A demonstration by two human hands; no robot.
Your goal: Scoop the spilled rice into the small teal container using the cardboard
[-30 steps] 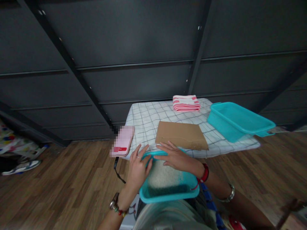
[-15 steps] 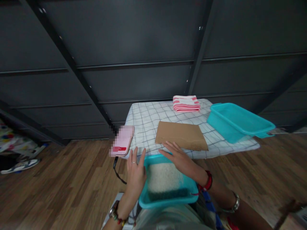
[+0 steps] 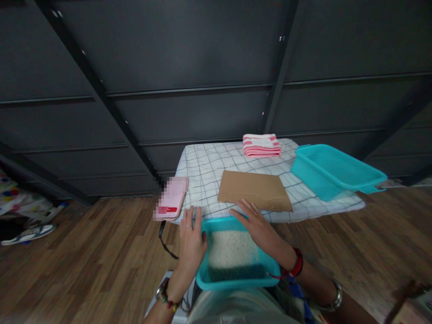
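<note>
Close to my body is a turquoise plastic basin (image 3: pixel 236 284) with white rice-like grains (image 3: pixel 232 249) in it. My left hand (image 3: pixel 193 240), a ring on one finger, is at the basin's left side with its fingers stretched out; nothing is in it. Over the basin's far right part reaches my right hand (image 3: pixel 258 227), fingers spread and holding nothing. Its fingertips are near the front edge of a flat brown cardboard piece (image 3: pixel 254 189); whether they touch it I cannot tell.
A table with a white checked cloth (image 3: pixel 205 168) stands before me. On it are a folded pink-and-white towel (image 3: pixel 262 145), a second turquoise basin (image 3: pixel 324 180) at the right, and a pink phone-like item (image 3: pixel 173 198) at the left edge. A dark panelled wall (image 3: pixel 189 54) rises behind.
My right hand has shifted slightly to the right. The fingers of my left hand have drawn a little closer together. The basins, cardboard and towel stay in place.
</note>
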